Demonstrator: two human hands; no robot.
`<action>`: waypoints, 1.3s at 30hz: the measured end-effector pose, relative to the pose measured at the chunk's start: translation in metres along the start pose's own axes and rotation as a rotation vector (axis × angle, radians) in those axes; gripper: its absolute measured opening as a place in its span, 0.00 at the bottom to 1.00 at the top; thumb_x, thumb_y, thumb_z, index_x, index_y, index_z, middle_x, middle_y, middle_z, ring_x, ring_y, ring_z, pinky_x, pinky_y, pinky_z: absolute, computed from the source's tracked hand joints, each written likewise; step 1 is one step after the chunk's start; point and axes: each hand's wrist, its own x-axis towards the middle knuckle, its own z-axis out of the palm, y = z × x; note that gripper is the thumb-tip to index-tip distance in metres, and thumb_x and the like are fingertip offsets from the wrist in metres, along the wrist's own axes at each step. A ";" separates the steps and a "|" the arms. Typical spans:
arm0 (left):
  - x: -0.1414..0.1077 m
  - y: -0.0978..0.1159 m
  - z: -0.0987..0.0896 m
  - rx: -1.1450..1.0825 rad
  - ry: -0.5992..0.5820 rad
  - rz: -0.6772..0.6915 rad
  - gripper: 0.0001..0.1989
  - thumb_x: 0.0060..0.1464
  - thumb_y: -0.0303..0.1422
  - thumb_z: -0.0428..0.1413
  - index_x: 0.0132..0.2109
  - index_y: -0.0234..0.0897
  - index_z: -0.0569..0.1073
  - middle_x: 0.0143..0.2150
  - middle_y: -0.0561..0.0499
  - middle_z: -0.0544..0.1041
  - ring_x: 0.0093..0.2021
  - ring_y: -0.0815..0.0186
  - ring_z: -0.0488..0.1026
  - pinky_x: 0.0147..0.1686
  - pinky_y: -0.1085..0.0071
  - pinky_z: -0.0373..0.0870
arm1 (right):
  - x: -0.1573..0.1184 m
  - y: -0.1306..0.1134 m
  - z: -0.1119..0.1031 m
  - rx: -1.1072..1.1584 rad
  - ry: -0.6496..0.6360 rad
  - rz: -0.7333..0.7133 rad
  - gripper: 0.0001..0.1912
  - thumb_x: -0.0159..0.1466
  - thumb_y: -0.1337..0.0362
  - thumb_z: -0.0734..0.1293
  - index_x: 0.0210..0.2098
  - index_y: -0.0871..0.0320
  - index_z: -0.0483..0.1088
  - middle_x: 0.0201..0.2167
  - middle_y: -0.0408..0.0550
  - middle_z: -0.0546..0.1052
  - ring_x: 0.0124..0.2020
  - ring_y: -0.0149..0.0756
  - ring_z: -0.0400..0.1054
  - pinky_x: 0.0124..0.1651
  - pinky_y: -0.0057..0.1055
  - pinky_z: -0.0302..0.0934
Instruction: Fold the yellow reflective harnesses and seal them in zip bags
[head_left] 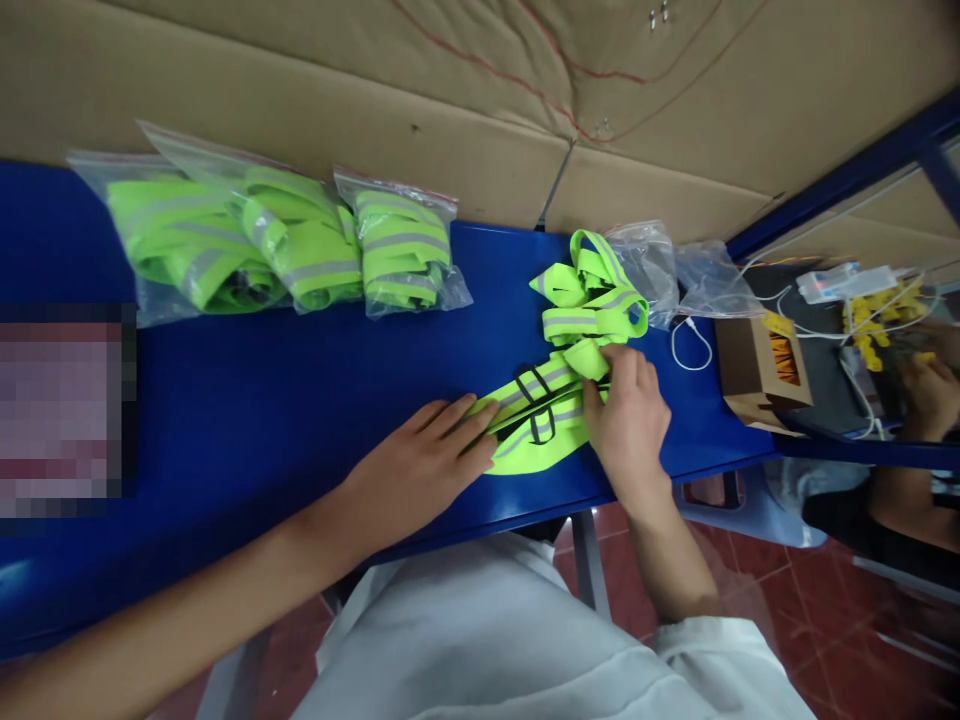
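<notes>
Neon-yellow reflective straps (544, 455) with grey stripes and black slide buckles lie folded in a long bundle near the table's front edge. The outstretched fingers of my left hand (416, 480) rest flat on the bundle's left end. At its right end my right hand (630, 415) is closed, pinching a folded part of the reflective strap between thumb and fingers. Part of that fold is hidden by the hand. Just beyond, a loose heap of the same strap (592, 295) touches the bundle's far side.
Several clear bags (405, 245) of the same straps stand along the back of the blue table (315, 380). Crumpled empty plastic bags (652, 270), a white cable (691, 345) and a cardboard box (761, 365) are at the right. Another person's hand (930, 395) is beyond, near yellow pieces.
</notes>
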 end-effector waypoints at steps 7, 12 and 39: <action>-0.003 0.005 -0.001 -0.047 0.005 -0.065 0.14 0.69 0.32 0.54 0.57 0.37 0.77 0.70 0.41 0.71 0.69 0.50 0.69 0.64 0.53 0.71 | -0.015 -0.008 0.003 -0.091 -0.048 -0.316 0.14 0.73 0.68 0.59 0.54 0.57 0.69 0.47 0.58 0.75 0.46 0.51 0.68 0.45 0.44 0.61; -0.008 0.008 -0.010 -0.062 0.003 -0.041 0.12 0.70 0.35 0.52 0.52 0.37 0.78 0.66 0.40 0.74 0.66 0.51 0.72 0.63 0.52 0.71 | -0.025 -0.008 -0.004 -0.041 -0.154 -0.371 0.21 0.75 0.52 0.60 0.62 0.55 0.67 0.53 0.58 0.74 0.50 0.51 0.66 0.48 0.45 0.61; -0.012 0.021 0.003 0.008 0.031 -0.084 0.17 0.71 0.35 0.51 0.58 0.31 0.76 0.67 0.35 0.72 0.68 0.47 0.70 0.66 0.48 0.71 | 0.003 -0.013 0.006 0.391 -0.177 0.008 0.32 0.61 0.52 0.75 0.59 0.55 0.63 0.55 0.57 0.74 0.54 0.54 0.72 0.49 0.46 0.69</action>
